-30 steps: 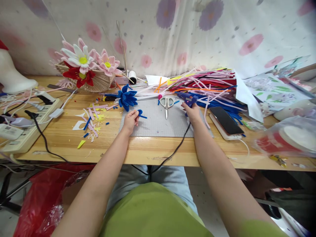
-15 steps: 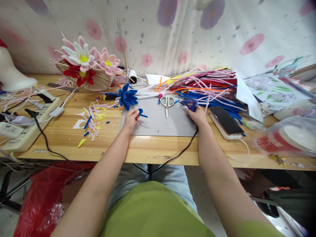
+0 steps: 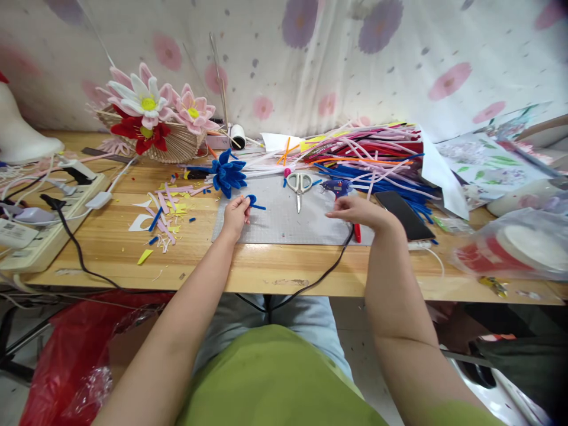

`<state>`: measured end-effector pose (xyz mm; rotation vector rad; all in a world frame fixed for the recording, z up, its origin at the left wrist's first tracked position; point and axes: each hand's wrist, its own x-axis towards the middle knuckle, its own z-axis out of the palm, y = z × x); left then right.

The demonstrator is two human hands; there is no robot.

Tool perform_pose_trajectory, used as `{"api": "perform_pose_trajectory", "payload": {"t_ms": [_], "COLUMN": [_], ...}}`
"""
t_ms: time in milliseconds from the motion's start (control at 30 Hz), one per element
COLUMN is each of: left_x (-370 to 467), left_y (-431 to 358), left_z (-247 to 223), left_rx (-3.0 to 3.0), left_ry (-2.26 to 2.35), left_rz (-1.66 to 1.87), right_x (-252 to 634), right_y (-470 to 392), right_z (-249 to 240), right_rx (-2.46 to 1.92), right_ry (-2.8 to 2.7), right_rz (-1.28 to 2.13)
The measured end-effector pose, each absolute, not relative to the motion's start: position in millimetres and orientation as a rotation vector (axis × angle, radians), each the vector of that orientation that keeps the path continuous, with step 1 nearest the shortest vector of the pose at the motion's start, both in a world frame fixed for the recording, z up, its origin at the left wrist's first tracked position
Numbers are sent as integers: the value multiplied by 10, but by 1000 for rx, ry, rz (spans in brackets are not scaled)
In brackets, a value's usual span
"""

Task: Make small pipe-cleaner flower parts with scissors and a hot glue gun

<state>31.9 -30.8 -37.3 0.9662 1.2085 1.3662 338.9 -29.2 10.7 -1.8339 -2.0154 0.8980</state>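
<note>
My left hand (image 3: pixel 237 216) is closed on a bent blue pipe cleaner (image 3: pixel 258 207) over the left part of the grey cutting mat (image 3: pixel 275 228). Just behind it sits a fluffy blue flower (image 3: pixel 229 173). My right hand (image 3: pixel 355 210) is off the glue gun (image 3: pixel 339 187), wrist bent and fingers stretched to the left, with nothing visible in them. The blue glue gun lies just beyond those fingers, partly hidden by them. Below the right hand shows a narrow red piece (image 3: pixel 357 232). Scissors (image 3: pixel 299 188) with pale handles lie between the hands, points toward me.
Bundles of coloured pipe cleaners (image 3: pixel 377 148) fill the back right. A phone (image 3: pixel 406 216) and a bagged cup (image 3: pixel 519 245) stand at right. Offcuts (image 3: pixel 166 216), a fan with fluffy flowers (image 3: pixel 177 145) and a power strip (image 3: pixel 66 216) occupy the left. A black cord (image 3: pixel 328 271) crosses the front edge.
My right hand has let go of the glue gun and drawn back toward me, its wrist now bent. The left hand stays in place with the pipe cleaner.
</note>
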Motion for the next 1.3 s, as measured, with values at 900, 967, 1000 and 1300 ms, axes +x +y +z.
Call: {"api": "perform_pose_trajectory", "payload": {"t_ms": [900,967,1000,1300], "left_x": [264,262,261,242], "left_y": [-306,-305,-305,-318], "left_z": [-365,-373,-378,-396], "left_rx": [1133,1153,1163,1234], "left_ry": [1145,1146,1151,1155], "left_rz": [1189,1183,1183,1147], "right_x": [1743,1739,1738,1723], "right_y": [-250,-248,-249,-250], "right_z": [-385,-396,-400,-419], "right_rx": [-1107,-1100,-1094,-1115], "right_ry": [-1206,-1197,-1196,-1217], "right_rz": [1568,1562,1557,1529]}}
